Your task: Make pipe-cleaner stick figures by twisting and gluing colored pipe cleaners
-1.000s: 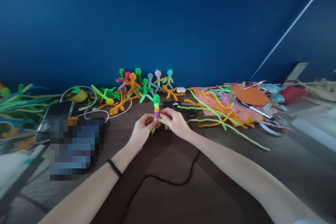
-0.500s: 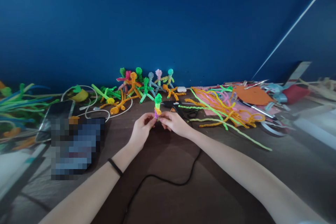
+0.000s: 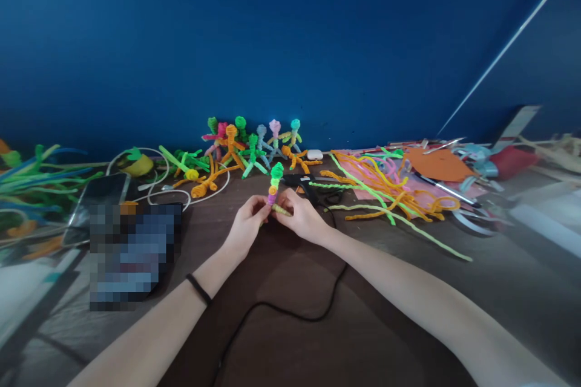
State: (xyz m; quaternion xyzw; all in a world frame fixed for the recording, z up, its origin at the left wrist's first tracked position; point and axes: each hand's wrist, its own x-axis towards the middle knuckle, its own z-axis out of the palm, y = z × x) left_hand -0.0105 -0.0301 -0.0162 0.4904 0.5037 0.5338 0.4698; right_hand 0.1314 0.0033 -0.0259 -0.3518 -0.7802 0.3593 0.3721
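Observation:
Both hands meet over the dark table and pinch a small pipe-cleaner figure with a green coiled head, a yellow and orange neck and a purple body. My left hand grips its lower part from the left. My right hand holds a yellow-green fuzzy strand at the figure's base, fingers closed on it. The figure stands nearly upright, tilted slightly right. A black band circles my left wrist.
Several finished pipe-cleaner figures stand by the blue wall. Loose orange and green pipe cleaners lie to the right, a black glue gun behind my hands, its cable running toward me. A phone and white cables lie left.
The figure has shifted slightly right and up and tilted. My right hand's fingers have turned, and a yellow-green strand now shows at the figure's base.

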